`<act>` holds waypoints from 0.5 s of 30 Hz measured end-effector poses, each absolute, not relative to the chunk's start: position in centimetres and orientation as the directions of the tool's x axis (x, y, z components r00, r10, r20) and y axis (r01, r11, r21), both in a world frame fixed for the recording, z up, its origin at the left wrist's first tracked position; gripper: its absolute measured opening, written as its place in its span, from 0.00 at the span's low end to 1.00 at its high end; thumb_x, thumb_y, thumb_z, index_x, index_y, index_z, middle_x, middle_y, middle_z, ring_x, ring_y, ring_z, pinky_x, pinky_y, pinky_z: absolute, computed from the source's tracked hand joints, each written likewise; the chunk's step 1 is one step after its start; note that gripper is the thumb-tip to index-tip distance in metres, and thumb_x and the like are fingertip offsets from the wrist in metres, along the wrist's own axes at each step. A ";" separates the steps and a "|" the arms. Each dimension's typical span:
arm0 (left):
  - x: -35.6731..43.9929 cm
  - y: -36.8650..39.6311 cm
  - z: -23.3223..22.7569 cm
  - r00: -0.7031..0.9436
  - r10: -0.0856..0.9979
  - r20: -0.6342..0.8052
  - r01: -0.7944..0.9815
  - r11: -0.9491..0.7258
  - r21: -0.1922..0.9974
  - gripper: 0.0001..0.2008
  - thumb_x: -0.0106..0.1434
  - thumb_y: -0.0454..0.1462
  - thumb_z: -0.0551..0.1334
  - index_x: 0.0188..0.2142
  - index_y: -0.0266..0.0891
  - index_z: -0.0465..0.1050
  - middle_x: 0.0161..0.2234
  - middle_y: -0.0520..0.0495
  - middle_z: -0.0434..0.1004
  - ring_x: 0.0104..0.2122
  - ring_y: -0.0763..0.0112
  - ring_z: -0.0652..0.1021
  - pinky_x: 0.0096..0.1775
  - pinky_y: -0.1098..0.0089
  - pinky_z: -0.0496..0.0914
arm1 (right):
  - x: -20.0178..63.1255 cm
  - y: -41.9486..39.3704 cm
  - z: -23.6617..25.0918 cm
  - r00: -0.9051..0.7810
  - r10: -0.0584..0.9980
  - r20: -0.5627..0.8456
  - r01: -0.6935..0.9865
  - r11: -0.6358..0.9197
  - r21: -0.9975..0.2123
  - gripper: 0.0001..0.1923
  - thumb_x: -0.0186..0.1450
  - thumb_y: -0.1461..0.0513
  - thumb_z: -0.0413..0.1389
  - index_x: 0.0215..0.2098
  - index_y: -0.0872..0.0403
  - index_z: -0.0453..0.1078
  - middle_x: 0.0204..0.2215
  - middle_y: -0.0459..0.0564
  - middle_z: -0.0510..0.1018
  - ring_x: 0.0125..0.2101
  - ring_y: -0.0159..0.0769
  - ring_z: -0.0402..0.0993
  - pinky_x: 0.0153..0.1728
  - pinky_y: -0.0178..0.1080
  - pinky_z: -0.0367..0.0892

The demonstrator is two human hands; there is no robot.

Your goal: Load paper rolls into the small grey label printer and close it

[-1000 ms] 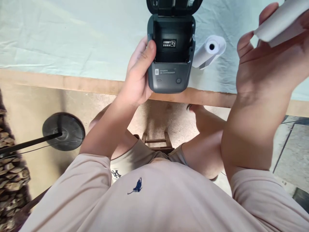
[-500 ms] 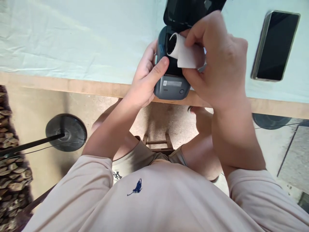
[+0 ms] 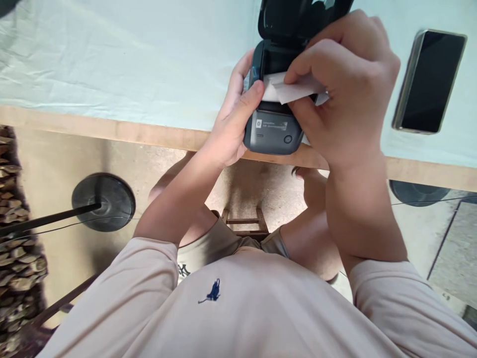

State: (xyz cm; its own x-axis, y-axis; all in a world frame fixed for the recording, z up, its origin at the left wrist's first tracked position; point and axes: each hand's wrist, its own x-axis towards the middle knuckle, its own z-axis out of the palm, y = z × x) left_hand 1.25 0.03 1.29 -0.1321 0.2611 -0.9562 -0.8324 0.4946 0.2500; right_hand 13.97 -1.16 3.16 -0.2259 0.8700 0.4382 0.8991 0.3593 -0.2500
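A small dark grey label printer point(image 3: 274, 134) stands at the table's front edge with its black lid point(image 3: 285, 22) raised. My left hand point(image 3: 238, 112) grips the printer's left side, thumb over the rim of the compartment. Inside the compartment lies a white paper roll point(image 3: 269, 92), largely covered by its own loose end and my fingers. My right hand point(image 3: 343, 84) pinches that loose paper end point(image 3: 298, 90) between thumb and fingers over the printer's right side. A Bluetooth mark, small print and a round power button show on the printer's front.
A smartphone point(image 3: 428, 82) lies on the pale cloth-covered table point(image 3: 130, 64) to the right. Below the table's wooden edge point(image 3: 156, 130) are my legs, a round black stand base point(image 3: 104, 201) on the left and another point(image 3: 417, 193) on the right. Stacked firewood point(image 3: 22, 258) fills the far left.
The paper roll has gone down into the printer's compartment; its hollow core no longer shows. My right hand has shifted slightly right, still pinching the paper. My left hand keeps hold of the printer.
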 end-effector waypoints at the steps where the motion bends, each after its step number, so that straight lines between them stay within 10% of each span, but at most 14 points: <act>1: 1.2 -0.1 1.2 -0.137 0.326 -0.935 -0.795 0.527 0.300 0.41 0.58 0.42 0.26 0.26 0.18 0.74 0.23 0.51 0.71 0.40 0.71 0.75 0.27 0.78 0.62 | 14.0 -1.2 3.1 -0.230 0.841 0.490 0.893 0.382 -0.238 0.11 0.61 0.56 0.49 0.34 0.51 0.71 0.36 0.45 0.71 0.41 0.33 0.68 0.45 0.40 0.63; 7: -0.4 -0.3 0.1 0.176 0.948 -0.265 -0.504 0.318 0.803 0.25 0.61 0.32 0.44 0.58 0.31 0.58 0.37 0.52 0.76 0.46 0.70 0.76 0.38 0.72 0.70 | 14.4 -1.9 2.6 -0.422 0.706 0.569 0.716 0.644 -0.268 0.09 0.57 0.54 0.56 0.32 0.48 0.73 0.31 0.42 0.73 0.41 0.33 0.68 0.46 0.41 0.61; 11: -1.1 -0.1 -1.2 0.367 0.930 0.016 -0.447 0.162 0.880 0.34 0.55 0.30 0.59 0.61 0.45 0.54 0.49 0.47 0.74 0.48 0.65 0.76 0.45 0.71 0.72 | 14.4 -2.1 2.1 -0.076 0.706 0.704 0.694 0.545 -0.471 0.10 0.62 0.57 0.51 0.31 0.55 0.69 0.28 0.44 0.70 0.37 0.27 0.68 0.39 0.36 0.62; 15: -1.2 -0.1 -1.7 0.396 0.918 0.021 -0.451 0.174 0.875 0.33 0.52 0.28 0.61 0.57 0.48 0.60 0.50 0.49 0.72 0.49 0.61 0.75 0.48 0.67 0.71 | 16.2 -1.0 2.8 0.159 0.813 0.560 0.564 0.391 -0.728 0.20 0.62 0.54 0.51 0.51 0.47 0.59 0.53 0.44 0.62 0.60 0.33 0.55 0.48 0.37 0.63</act>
State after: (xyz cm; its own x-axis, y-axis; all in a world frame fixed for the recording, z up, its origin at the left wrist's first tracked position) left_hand -1.19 -0.08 -1.75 0.3958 0.9181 0.0214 -0.4508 0.1740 0.8755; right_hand 16.16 -1.00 2.78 0.1589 0.8131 0.5601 0.5636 0.3911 -0.7276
